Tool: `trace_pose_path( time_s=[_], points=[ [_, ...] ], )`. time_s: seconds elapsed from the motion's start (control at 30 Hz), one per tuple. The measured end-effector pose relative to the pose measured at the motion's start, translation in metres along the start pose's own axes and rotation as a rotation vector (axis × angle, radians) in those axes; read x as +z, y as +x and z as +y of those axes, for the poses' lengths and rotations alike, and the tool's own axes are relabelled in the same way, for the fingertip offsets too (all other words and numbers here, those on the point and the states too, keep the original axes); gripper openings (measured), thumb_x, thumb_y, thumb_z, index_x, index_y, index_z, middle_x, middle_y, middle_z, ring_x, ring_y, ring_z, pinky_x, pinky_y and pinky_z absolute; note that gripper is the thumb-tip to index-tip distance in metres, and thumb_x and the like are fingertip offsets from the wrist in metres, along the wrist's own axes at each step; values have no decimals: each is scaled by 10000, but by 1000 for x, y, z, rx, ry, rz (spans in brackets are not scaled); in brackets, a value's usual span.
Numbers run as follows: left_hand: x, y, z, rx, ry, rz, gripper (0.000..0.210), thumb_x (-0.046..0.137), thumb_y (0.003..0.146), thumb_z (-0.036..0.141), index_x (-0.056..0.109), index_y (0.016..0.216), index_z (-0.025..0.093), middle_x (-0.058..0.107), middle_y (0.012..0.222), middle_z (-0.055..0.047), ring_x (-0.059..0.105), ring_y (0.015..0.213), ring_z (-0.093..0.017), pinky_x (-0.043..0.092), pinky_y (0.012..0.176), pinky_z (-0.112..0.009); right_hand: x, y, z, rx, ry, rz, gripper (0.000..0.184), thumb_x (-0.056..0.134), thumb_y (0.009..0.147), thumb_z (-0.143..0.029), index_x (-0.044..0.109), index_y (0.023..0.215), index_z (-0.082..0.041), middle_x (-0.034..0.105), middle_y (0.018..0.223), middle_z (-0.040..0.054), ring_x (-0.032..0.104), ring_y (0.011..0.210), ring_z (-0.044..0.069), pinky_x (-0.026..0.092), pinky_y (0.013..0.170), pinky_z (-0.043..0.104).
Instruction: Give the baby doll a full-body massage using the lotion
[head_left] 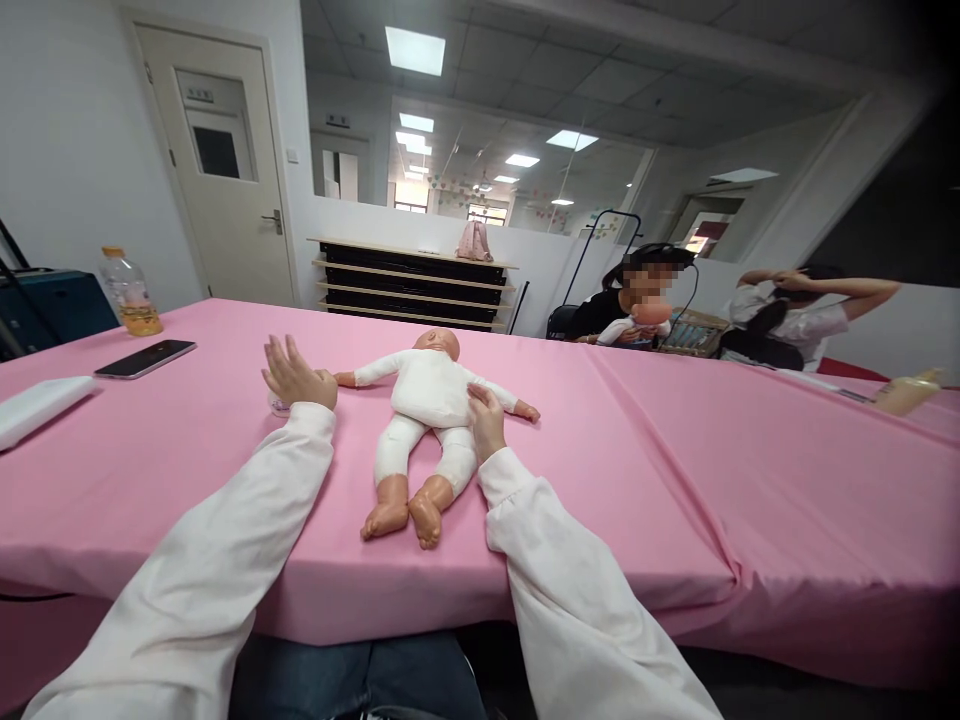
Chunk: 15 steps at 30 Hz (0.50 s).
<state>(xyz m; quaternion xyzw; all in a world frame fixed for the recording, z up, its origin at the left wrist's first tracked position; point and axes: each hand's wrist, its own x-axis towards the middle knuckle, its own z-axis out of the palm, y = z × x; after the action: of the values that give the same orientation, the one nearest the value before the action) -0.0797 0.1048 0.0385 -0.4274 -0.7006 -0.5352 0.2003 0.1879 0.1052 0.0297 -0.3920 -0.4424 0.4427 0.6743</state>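
Observation:
A baby doll (431, 390) with a white cloth body lies on its back on the pink-covered table (600, 480), head away from me, arms spread. Its bare feet point towards me. My left hand (300, 378) is raised beside the doll's hand at the left, palm outward and fingers apart, with nothing in it. Partly hidden behind that wrist is a small round container (278, 405). Against the side of the doll's torso rests my right hand (487, 418), its fingers loosely extended and touching the cloth; it grips nothing that I can see.
A phone (146, 359), a bottle with an orange cap (133, 295) and a white flat pack (45, 408) are on the left. At the far right lies a pump bottle (906, 392). Across the table one person (600, 315) holds another doll (651, 315); a second person (787, 320) has raised arms.

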Motion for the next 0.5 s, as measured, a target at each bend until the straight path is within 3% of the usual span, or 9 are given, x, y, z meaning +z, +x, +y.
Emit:
trace_pose_path(
  time_s=[0.17, 0.23, 0.37, 0.5],
  points=[
    [7, -9, -9, -328, 23, 39, 767, 502, 706, 147, 150, 1381, 53, 144, 1456, -209, 133, 1353, -298, 174, 1079, -469, 6, -22, -28, 463, 474, -493, 297, 469, 764, -205, 561, 1035, -125, 615, 1131, 116, 580, 1070, 214, 421, 957, 350],
    [13, -11, -15, -497, 66, -22, 761, 495, 701, 137, 136, 1366, 59, 179, 1421, -231, 164, 1339, -323, 188, 1062, -495, 11, -29, -32, 561, 539, -588, 316, 426, 805, -223, 536, 1078, -106, 608, 1142, 132, 576, 1080, 216, 431, 945, 349],
    [23, -8, -25, -727, 123, -157, 671, 550, 706, 175, 236, 1294, 91, 390, 1248, -230, 379, 1209, -355, 269, 991, -520, 20, -38, -29, 644, 587, -547, 292, 359, 863, -241, 500, 1082, -111, 604, 1132, 127, 570, 1087, 201, 433, 938, 347],
    [24, -5, -28, -687, 69, -207, 420, 601, 725, 297, 444, 1100, 190, 479, 1171, -131, 513, 1062, -311, 385, 903, -458, 24, -39, -25, 702, 575, -496, 326, 332, 893, -311, 461, 1106, -100, 579, 1146, 152, 574, 1073, 212, 443, 909, 364]
  ],
)
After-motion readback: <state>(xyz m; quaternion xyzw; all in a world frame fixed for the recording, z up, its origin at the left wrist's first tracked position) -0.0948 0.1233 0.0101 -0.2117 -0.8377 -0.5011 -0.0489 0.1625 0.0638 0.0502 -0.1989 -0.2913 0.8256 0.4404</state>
